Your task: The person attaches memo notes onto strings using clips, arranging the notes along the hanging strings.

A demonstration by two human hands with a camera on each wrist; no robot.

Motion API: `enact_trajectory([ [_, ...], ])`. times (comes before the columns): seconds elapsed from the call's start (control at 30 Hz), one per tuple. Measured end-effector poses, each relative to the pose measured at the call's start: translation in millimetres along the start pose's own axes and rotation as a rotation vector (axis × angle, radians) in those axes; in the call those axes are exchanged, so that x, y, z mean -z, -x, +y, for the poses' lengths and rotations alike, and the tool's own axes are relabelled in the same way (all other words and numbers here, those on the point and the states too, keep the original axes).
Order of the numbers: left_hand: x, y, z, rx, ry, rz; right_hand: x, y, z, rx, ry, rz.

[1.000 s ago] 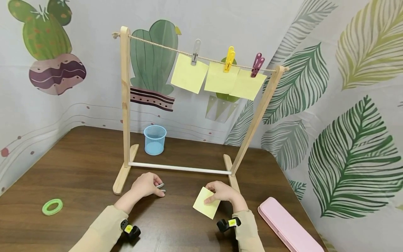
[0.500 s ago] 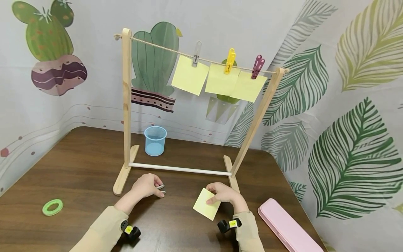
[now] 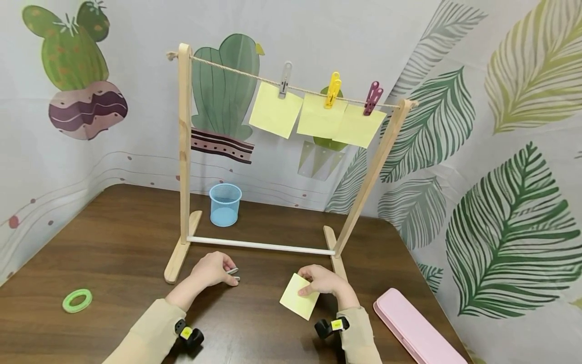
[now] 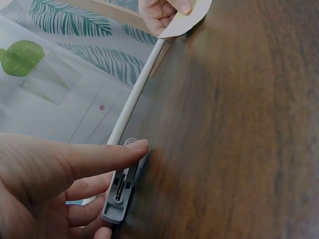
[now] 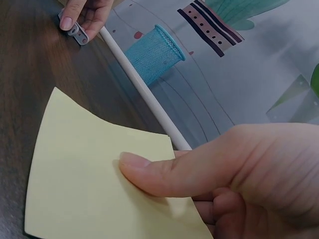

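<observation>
My left hand (image 3: 213, 270) pinches a grey clothespin (image 4: 118, 194) between thumb and fingers, low over the table in front of the wooden rack. To its right, my right hand (image 3: 320, 280) holds a yellow sticky note (image 3: 298, 297), its thumb (image 5: 149, 174) flat on the paper and the other fingers behind it. The note bends slightly in the right wrist view. Above, three yellow notes hang from a rope (image 3: 232, 69), held by a grey clothespin (image 3: 285, 81), a yellow clothespin (image 3: 333, 91) and a purple clothespin (image 3: 373, 99).
The rack's left post (image 3: 185, 146) and right post (image 3: 370, 177) are joined low down by a white bar (image 3: 261, 245). Behind it stands a blue mesh cup (image 3: 225, 206). A green ring (image 3: 77, 301) lies at left, a pink case (image 3: 416, 328) at right.
The whole head view has shifted slightly downward and to the right. Both hands keep their places over the table, still gripping the clothespin and the note.
</observation>
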State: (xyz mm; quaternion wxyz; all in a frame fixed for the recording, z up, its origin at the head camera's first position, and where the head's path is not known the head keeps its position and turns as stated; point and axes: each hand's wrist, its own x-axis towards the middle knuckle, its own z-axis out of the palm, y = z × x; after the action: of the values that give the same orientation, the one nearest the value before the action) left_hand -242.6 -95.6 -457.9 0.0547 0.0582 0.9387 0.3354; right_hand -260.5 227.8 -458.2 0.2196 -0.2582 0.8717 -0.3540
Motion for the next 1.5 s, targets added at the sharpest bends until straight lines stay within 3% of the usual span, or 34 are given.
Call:
enact_trajectory([
  [1.23, 3.2, -2.4, -1.2, -0.01, 0.094, 0.03, -0.1, -1.0, -6.5, 0.034, -0.01, 0.011],
  [1.33, 3.9, -5.0, -2.5, -0.041, 0.124, 0.058, -0.2, -2.7, -7.9, 0.036, -0.011, 0.005],
  [1.5, 8.5, -9.4, -4.8, -0.15, 0.189, 0.121, 0.8, -8.2, -8.8, 0.06, -0.009, -0.026],
])
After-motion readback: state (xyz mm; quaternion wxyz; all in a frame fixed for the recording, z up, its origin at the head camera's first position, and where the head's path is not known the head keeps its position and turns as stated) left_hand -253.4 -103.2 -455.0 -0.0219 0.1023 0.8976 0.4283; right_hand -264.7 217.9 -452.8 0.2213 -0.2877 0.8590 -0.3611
